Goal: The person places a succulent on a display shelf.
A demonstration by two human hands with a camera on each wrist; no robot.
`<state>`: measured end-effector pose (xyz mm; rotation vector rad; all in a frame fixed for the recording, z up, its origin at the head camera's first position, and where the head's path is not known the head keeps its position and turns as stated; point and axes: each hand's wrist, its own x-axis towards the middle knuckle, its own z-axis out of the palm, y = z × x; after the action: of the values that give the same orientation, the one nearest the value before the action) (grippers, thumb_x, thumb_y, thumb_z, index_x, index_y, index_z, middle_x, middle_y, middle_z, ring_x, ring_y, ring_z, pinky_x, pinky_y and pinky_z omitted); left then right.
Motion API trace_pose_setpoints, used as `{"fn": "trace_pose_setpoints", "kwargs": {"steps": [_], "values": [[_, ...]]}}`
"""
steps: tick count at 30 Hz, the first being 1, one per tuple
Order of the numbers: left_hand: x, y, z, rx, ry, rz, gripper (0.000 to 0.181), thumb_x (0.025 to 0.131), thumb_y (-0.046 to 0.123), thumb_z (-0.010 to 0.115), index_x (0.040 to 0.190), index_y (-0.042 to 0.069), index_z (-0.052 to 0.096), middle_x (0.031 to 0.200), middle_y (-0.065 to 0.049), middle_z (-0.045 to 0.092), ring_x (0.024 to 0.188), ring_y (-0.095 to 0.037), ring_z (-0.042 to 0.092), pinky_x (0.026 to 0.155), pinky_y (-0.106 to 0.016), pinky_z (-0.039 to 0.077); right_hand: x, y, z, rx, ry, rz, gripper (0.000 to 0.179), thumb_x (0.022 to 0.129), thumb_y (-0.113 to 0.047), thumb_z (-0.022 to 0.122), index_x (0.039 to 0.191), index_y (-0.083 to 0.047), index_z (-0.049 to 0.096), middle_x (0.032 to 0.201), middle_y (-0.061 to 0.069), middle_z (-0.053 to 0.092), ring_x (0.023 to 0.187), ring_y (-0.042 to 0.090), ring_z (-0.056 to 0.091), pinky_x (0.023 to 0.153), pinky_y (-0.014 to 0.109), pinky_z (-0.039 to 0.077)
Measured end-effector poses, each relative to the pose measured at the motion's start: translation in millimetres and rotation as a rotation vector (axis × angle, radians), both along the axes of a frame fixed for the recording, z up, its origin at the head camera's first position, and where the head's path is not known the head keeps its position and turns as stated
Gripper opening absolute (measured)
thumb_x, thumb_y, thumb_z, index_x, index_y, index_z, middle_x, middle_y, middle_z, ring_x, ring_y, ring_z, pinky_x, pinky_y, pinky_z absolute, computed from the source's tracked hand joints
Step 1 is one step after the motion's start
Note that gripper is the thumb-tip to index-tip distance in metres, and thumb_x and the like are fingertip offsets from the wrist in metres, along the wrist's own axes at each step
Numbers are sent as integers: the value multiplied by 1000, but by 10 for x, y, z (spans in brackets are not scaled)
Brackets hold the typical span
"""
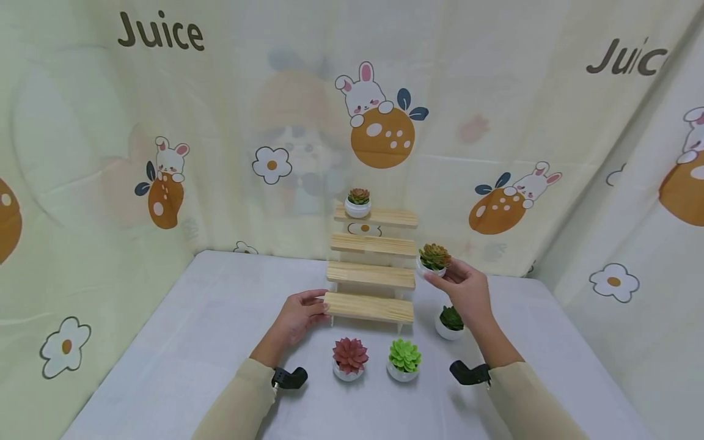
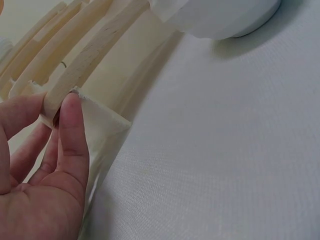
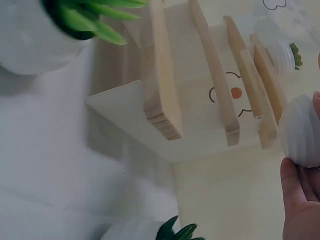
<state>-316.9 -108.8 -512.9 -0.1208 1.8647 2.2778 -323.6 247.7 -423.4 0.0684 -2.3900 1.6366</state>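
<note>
A wooden four-tier display stand [image 1: 368, 307] with pale boards stands at the middle of the table. My left hand [image 1: 297, 316] pinches the left end of its lowest board [image 2: 95, 52], thumb and fingers on either face in the left wrist view. To the right of the stand, my right hand [image 1: 469, 290] holds up a potted succulent [image 1: 434, 256] with orange-green leaves. Its fingertips are against the ribbed white pot [image 3: 300, 132] in the right wrist view. Another reddish-green succulent [image 1: 359, 200] sits at the left of the top board.
In front of the stand are a dark red succulent [image 1: 349, 357] and a bright green one [image 1: 404, 357]. A dark green succulent [image 1: 451, 321] stands under my right hand, partly hidden by it. Behind the white table [image 1: 220, 318] hangs a printed curtain [image 1: 231, 104].
</note>
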Motion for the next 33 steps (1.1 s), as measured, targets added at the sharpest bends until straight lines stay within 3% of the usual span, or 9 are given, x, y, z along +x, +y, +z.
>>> {"fn": "trace_pose_setpoints", "kwargs": {"steps": [10, 15, 22, 25, 33], "values": [[-20, 6, -25, -12, -2, 4, 43, 96, 0, 68, 138, 3, 62, 120, -18, 67, 93, -20, 71, 85, -33, 65, -262, -124, 223, 30, 44, 55, 70, 82, -47, 84, 140, -17, 63, 126, 9, 68, 102, 13, 64, 77, 11, 56], [-13, 5, -26, -7, 6, 4, 42, 96, -1, 67, 137, 2, 62, 118, -18, 68, 93, -19, 71, 83, -32, 65, -375, -206, 332, 3, 65, 70, 69, 81, -44, 86, 140, -15, 64, 129, 12, 70, 107, 12, 66, 81, 11, 57], [-4, 5, -10, -7, -3, 4, 43, 96, 0, 68, 138, 3, 62, 119, -18, 67, 93, -19, 71, 84, -32, 65, -537, -313, 466, -21, 63, 94, 71, 80, -41, 87, 141, -13, 63, 132, 13, 69, 112, 15, 68, 83, 12, 57], [3, 5, 1, -9, -2, -1, 44, 96, 0, 68, 139, 2, 61, 120, -18, 67, 93, -19, 71, 84, -32, 65, -598, -354, 523, 16, 52, 95, 70, 82, -42, 86, 141, -13, 63, 133, 13, 69, 115, 18, 67, 84, 12, 56], [14, 13, 17, -15, 2, -1, 43, 96, 0, 68, 138, 2, 62, 121, -19, 68, 94, -19, 71, 84, -32, 65, -774, -469, 635, 72, 66, 76, 67, 83, -42, 84, 141, -14, 63, 130, 12, 70, 116, 22, 67, 100, 30, 58]]}}
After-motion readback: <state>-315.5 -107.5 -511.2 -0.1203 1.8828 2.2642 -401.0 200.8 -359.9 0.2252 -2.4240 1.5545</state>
